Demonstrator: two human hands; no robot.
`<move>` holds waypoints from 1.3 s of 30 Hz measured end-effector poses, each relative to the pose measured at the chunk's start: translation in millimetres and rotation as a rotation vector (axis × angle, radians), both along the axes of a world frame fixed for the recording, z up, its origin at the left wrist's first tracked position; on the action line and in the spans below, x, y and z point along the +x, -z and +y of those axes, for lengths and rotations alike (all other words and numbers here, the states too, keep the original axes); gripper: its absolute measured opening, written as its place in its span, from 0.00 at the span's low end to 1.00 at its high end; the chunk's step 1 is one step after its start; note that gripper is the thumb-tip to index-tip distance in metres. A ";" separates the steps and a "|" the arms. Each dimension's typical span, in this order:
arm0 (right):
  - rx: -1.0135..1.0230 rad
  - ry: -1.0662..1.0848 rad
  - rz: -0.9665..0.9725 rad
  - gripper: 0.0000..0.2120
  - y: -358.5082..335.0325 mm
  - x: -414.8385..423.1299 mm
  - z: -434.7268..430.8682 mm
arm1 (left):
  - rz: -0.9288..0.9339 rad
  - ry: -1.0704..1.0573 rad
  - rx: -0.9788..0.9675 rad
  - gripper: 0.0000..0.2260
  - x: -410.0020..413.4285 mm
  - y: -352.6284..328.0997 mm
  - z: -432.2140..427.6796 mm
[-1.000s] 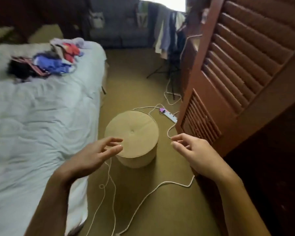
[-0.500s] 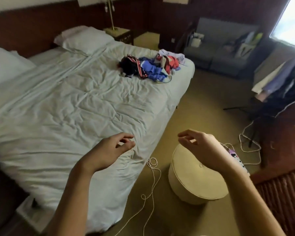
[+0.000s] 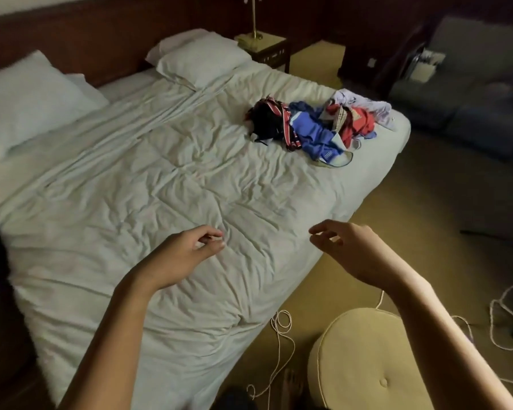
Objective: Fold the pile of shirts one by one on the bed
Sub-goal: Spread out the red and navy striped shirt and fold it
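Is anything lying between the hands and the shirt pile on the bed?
Nothing visible. Only wrinkled duvet lies between the left hand, the right hand and the pile of shirts at its far edge.

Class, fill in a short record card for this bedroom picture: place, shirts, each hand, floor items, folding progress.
Place: bed, pale and wrinkled, pillows at its head
Shirts: unfolded pile of shirts near the bed's far right corner
Left hand: above the bed, fingers loosely curled, holding nothing
Right hand: over the bed's side edge, loosely curled, holding nothing
Floor: round stool and white cord beside the bed
Progress: no shirt picked up or folded yet
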State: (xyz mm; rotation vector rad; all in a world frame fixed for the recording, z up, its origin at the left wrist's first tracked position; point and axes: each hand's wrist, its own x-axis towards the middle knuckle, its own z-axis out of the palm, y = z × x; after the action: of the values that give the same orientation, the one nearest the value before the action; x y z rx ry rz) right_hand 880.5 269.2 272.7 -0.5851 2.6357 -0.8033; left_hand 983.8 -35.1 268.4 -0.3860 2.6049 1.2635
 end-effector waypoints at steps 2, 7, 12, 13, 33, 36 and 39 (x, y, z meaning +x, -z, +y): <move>0.000 -0.021 0.003 0.16 -0.7 -38.5 0.6 | 0.003 -0.012 0.000 0.11 -32.8 -1.7 -0.6; -0.009 -0.041 0.004 0.15 -5.6 -131.1 -5.7 | -0.002 -0.020 -0.006 0.12 -114.8 -1.5 -8.0; 0.013 -0.051 0.030 0.15 -7.3 -223.7 -26.4 | -0.003 -0.004 0.011 0.12 -205.7 8.4 -27.4; 0.015 -0.050 0.034 0.14 -7.8 -243.6 -32.9 | -0.003 -0.007 0.016 0.12 -224.9 9.9 -34.0; 0.202 -0.177 -0.091 0.09 70.6 -653.0 -135.6 | -0.127 -0.131 0.102 0.09 -607.4 90.0 -108.0; 0.176 -0.149 -0.114 0.10 123.9 -756.0 -153.7 | -0.146 -0.254 0.132 0.11 -698.5 134.6 -106.2; 0.189 -0.172 -0.063 0.06 186.8 -846.6 -175.7 | -0.119 -0.369 0.096 0.11 -796.4 186.2 -112.0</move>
State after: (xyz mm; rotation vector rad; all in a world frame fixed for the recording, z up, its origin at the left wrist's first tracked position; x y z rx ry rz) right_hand 33.9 93.5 85.9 -0.7102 2.5254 -0.5071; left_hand 187.5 -147.1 82.2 -0.9267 2.4341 1.4171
